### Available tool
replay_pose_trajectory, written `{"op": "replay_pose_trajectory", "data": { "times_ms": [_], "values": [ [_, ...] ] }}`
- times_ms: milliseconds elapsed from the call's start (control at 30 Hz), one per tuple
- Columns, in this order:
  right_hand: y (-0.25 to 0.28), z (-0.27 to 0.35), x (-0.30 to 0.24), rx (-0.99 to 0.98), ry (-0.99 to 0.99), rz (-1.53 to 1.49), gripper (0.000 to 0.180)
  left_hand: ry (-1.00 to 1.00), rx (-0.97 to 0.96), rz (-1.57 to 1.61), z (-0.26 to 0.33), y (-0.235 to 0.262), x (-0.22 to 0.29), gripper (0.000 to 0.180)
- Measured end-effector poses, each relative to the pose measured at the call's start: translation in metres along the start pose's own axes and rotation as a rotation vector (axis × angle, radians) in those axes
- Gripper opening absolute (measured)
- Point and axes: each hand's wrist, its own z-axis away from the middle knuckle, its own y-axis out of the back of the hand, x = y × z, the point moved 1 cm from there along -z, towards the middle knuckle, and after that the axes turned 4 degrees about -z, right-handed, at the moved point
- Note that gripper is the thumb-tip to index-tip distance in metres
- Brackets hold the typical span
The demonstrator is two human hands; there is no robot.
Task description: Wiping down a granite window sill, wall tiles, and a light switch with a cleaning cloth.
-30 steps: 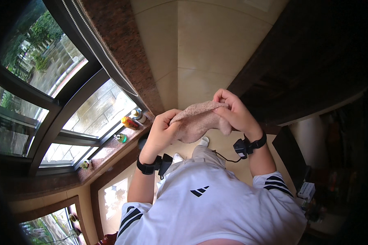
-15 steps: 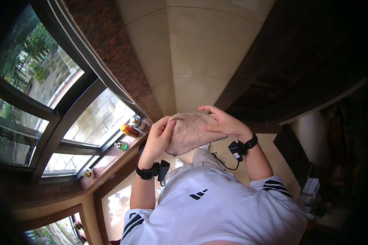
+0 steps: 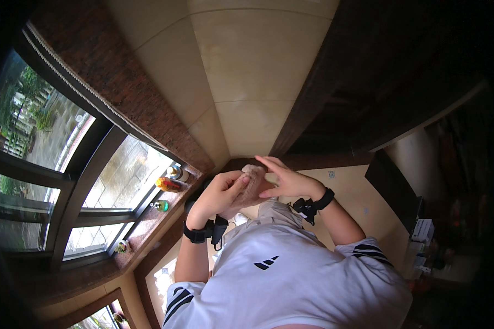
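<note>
A pinkish-beige fluffy cloth (image 3: 251,189) is bunched and folded in front of my waist. My left hand (image 3: 223,193) is closed on it, with the thumb pressed over the upper fold. My right hand (image 3: 292,181) sits at the cloth's right side, thumb and index finger spread wide apart. The right thumb tip reaches the cloth's edge; the other right fingers are partly hidden behind. Both wrists wear black straps with small dark devices.
To the left, a stone windowsill (image 3: 142,226) under dark-framed windows holds an orange-yellow bottle (image 3: 168,184), a white-capped bottle (image 3: 177,173), a green bottle (image 3: 160,205) and a small plant (image 3: 122,247). Tiled wall (image 3: 252,60) rises ahead. White boxes (image 3: 422,231) stand at right.
The cloth was spread out flat between both hands and is now folded and bunched toward my left hand. My right hand has moved left, closer to the left one. The view has turned slightly.
</note>
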Motion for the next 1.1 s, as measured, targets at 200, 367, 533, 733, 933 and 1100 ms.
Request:
{"op": "replay_pose_trajectory", "data": {
  "times_ms": [200, 367, 533, 733, 933, 1100],
  "values": [
    [0.001, -0.005, 0.004, -0.126, -0.067, -0.231, 0.039, 0.093, -0.124, -0.065, -0.008, 0.004, 0.011, 0.026],
    [0.018, 0.001, 0.022, -0.040, -0.128, -0.406, 0.024, 0.053, -0.059, -0.076, -0.022, 0.021, 0.002, 0.042],
    [0.030, 0.004, 0.036, 0.058, -0.063, -1.015, 0.016, 0.009, 0.061, 0.002, -0.050, 0.021, -0.006, 0.041],
    [0.028, 0.016, 0.082, 0.159, -0.280, -1.850, 0.039, 0.001, 0.100, 0.196, -0.091, 0.017, -0.006, 0.031],
    [0.019, 0.012, 0.119, 0.386, -0.486, -1.890, 0.051, -0.049, 0.159, 0.106, -0.126, -0.005, -0.009, 0.033],
    [0.067, -0.033, 0.029, 0.217, -0.138, -1.163, 0.047, 0.045, 0.320, -0.288, -0.121, -0.004, -0.030, 0.059]
  ]
}}
